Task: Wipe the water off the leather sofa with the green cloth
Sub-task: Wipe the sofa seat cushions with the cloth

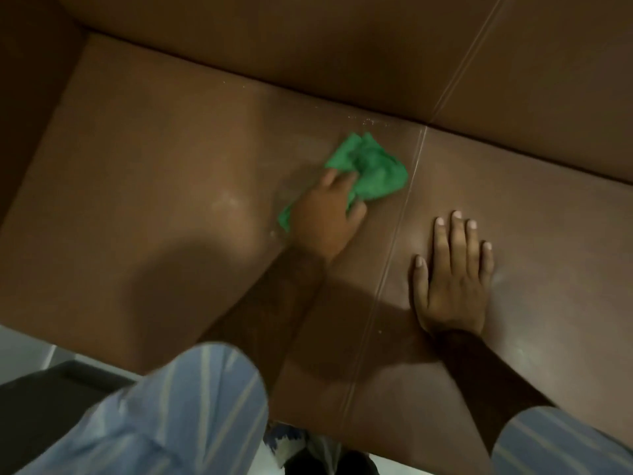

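The brown leather sofa seat point(154, 173) fills most of the head view. My left hand point(325, 217) presses a crumpled green cloth point(373, 169) onto the seat, just left of the seam between the two cushions. Small water droplets point(368, 122) speckle the leather beyond the cloth, near the backrest crease. A thin wet sheen point(284, 190) lies left of the cloth. My right hand point(452, 275) rests flat on the right cushion, fingers spread, holding nothing.
The sofa backrest point(342, 46) rises along the top and an armrest point(30, 108) closes the left side. The cushion seam point(394, 241) runs diagonally between my hands. A dark object point(51, 399) sits on the pale floor at lower left.
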Available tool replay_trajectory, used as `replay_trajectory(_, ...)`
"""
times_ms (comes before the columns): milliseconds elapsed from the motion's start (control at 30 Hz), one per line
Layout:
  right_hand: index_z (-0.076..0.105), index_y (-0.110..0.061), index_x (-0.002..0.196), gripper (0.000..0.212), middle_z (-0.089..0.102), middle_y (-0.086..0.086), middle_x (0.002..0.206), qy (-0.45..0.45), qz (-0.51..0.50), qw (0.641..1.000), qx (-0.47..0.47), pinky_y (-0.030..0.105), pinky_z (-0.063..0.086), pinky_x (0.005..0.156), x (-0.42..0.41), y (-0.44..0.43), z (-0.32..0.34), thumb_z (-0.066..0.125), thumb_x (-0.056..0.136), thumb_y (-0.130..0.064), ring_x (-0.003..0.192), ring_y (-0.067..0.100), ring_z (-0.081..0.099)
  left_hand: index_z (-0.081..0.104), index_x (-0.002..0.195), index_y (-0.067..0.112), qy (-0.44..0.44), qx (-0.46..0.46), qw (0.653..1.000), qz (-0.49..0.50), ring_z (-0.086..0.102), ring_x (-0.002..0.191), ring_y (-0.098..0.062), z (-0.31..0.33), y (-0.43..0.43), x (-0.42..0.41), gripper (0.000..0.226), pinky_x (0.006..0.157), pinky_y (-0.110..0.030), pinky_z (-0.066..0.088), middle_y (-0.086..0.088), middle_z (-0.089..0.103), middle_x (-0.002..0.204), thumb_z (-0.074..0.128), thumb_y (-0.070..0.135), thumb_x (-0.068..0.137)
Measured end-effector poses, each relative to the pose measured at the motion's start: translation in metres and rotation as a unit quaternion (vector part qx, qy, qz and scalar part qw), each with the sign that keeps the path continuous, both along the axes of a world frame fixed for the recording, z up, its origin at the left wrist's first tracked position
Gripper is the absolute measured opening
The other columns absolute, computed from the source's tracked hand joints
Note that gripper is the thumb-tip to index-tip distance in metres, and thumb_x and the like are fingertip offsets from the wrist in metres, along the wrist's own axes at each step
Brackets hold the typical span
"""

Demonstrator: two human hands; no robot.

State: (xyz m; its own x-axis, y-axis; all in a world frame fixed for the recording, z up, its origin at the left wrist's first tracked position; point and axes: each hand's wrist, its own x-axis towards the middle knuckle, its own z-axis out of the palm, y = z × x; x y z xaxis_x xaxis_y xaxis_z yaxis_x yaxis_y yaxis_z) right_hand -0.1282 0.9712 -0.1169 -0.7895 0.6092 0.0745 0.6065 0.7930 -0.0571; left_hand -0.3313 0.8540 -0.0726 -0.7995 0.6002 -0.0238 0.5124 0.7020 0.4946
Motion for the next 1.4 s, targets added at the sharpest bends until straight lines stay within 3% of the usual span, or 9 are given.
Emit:
replay_trajectory(133,0.025,-0.015,0.168,0.068,0.023,0.010,0.176,0.009,-0.004,1.000,0.004,0.054,0.019,0.132,0.002,0.001,-0.002,0.028,0.108,-0.047,0.164,0.031,0.022,0.067,0.121,0.016,0.054,0.000,0.994,-0.099,0.069,0.099,-0.031,0.001,-0.077,0.020,0.045,0.079,-0.040,0.059,-0.011,0.068,0.119,0.057,0.033,0.081)
replay_trajectory(367,0.025,-0.015,0.168,0.067,0.023,0.010,0.176,0.020,-0.003,1.000,0.012,0.052,0.016,0.133,0.000,0.003,-0.009,0.027,0.109,-0.046,0.164,0.031,0.021,0.056,0.133,0.014,0.093,-0.051,0.964,0.243,0.058,0.109,-0.040,-0.007,-0.070,-0.094,0.048,0.089,-0.044,0.049,-0.020,0.057,0.131,0.052,0.032,0.089)
replay_trajectory(533,0.025,-0.016,0.168,0.066,0.023,0.009,0.176,0.019,-0.002,1.000,0.014,0.053,0.018,0.133,0.002,0.004,-0.007,0.028,0.109,-0.044,0.164,0.030,0.022,0.063,0.126,0.009,0.055,-0.001,0.995,-0.085,0.065,0.106,-0.036,-0.005,0.006,-0.034,0.041,0.088,-0.040,0.053,-0.018,0.065,0.127,0.063,0.027,0.089)
replay_trajectory(700,0.025,-0.016,0.168,0.066,0.023,0.009,0.177,0.016,-0.004,1.000,0.010,0.053,0.018,0.133,0.002,0.003,-0.005,0.028,0.108,-0.042,0.164,0.030,0.021,0.069,0.118,0.011,-0.012,0.005,0.963,-0.269,0.068,0.101,-0.031,0.004,-0.090,0.027,0.039,0.090,-0.035,0.054,-0.013,0.071,0.113,0.067,0.031,0.085)
replay_trajectory(833,0.025,-0.016,0.169,0.066,0.023,0.009,0.177,0.015,-0.007,1.000,0.007,0.053,0.018,0.133,0.000,0.001,-0.006,0.028,0.108,-0.041,0.164,0.030,0.021,0.068,0.121,0.007,0.029,-0.018,0.997,-0.063,0.065,0.112,-0.035,-0.003,-0.148,-0.015,0.045,0.099,-0.037,0.048,-0.020,0.069,0.120,0.055,0.038,0.090)
replay_trajectory(967,0.022,-0.017,0.169,0.066,0.020,0.009,0.177,0.011,-0.003,1.000,0.009,0.052,0.015,0.133,0.000,0.003,-0.007,0.025,0.108,-0.042,0.165,0.030,0.019,0.066,0.123,0.016,0.063,-0.001,0.979,0.192,0.062,0.108,-0.033,-0.006,-0.093,-0.059,0.038,0.089,-0.036,0.049,-0.015,0.066,0.119,0.058,0.027,0.087)
replay_trajectory(1067,0.022,-0.017,0.169,0.067,0.020,0.008,0.177,0.004,-0.006,1.000,0.002,0.052,0.015,0.134,0.001,0.002,-0.007,0.025,0.108,-0.043,0.165,0.029,0.018,0.064,0.126,0.013,0.038,-0.006,0.988,0.152,0.061,0.111,-0.036,-0.007,-0.058,-0.021,0.044,0.092,-0.039,0.049,-0.017,0.064,0.125,0.057,0.027,0.084)
replay_trajectory(1233,0.023,-0.017,0.169,0.067,0.021,0.009,0.177,0.009,-0.008,1.000,0.000,0.053,0.016,0.133,0.001,0.002,-0.004,0.028,0.107,-0.042,0.165,0.029,0.018,0.068,0.118,0.019,-0.008,-0.030,0.984,-0.177,0.066,0.094,-0.031,0.006,-0.111,0.081,0.043,0.080,-0.039,0.055,-0.008,0.070,0.109,0.060,0.038,0.080)
replay_trajectory(1400,0.022,-0.017,0.169,0.067,0.020,0.009,0.177,0.016,-0.007,1.000,-0.002,0.053,0.016,0.133,0.001,0.000,-0.007,0.028,0.107,-0.042,0.165,0.030,0.018,0.064,0.122,0.005,0.063,-0.087,0.993,0.048,0.064,0.098,-0.046,0.002,-0.186,0.022,0.051,0.086,-0.048,0.051,-0.029,0.065,0.111,0.046,0.034,0.084)
